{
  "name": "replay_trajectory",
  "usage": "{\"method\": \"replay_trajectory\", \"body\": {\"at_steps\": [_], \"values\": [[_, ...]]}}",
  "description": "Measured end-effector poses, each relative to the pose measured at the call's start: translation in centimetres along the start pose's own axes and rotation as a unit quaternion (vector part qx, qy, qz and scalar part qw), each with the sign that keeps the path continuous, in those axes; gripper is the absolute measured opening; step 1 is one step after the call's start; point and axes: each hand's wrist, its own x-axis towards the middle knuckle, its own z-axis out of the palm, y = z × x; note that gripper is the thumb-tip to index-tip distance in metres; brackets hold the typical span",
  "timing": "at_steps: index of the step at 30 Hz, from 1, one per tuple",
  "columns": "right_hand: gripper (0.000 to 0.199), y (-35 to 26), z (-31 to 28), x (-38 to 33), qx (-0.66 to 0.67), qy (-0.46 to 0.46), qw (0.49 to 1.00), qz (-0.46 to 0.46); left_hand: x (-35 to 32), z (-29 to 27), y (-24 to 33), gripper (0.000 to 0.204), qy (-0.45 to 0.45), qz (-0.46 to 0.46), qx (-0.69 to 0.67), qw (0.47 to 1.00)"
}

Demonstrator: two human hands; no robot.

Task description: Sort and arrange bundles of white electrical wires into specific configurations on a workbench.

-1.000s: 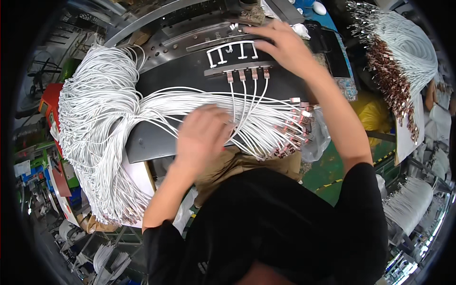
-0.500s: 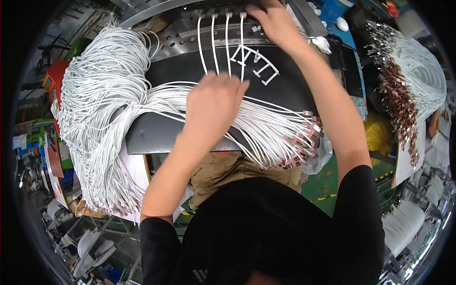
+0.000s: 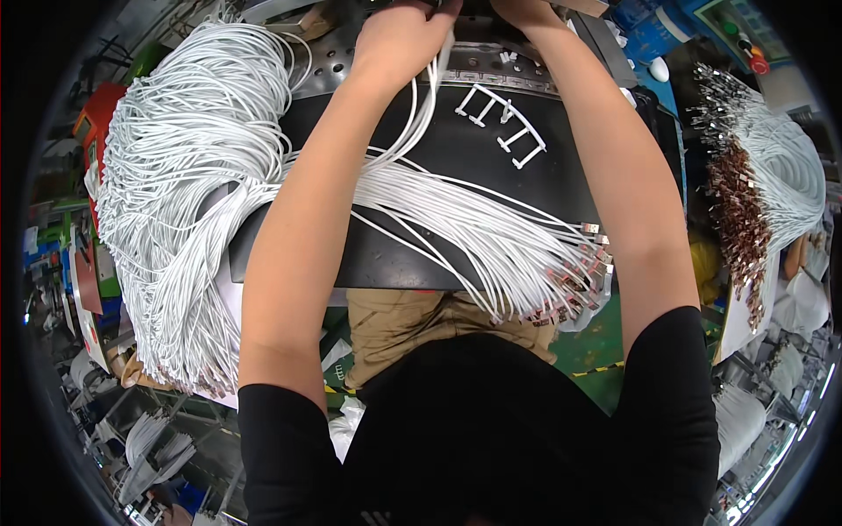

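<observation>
My left hand (image 3: 402,42) grasps several white USB cables (image 3: 430,92), best kept untwisted; whether my right hand (image 3: 526,12) grips anything, I can't tell.

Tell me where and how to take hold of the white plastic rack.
Pinch the white plastic rack around the middle of its long curved bar, probably best from the picture's upper right: the bar's outer edge faces that way, while its legs point lower left. It lies apart from the white cables.
</observation>
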Motion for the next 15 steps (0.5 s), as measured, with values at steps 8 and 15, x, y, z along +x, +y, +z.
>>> {"method": "replay_trajectory", "body": {"at_steps": [8, 15], "values": [[0.039, -14.0, -5.1, -6.6, -0.109, 0.001, 0.984, -0.142, -1.2, 1.8, -4.5, 0.026, 0.253, 0.221, 0.33, 0.882], [0.043, -14.5, -4.6, -6.6, -0.184, -0.107, 0.977, -0.028, -0.9, 3.1, -5.2, 0.043, 0.281, 0.2, 0.244, 0.907]]}}
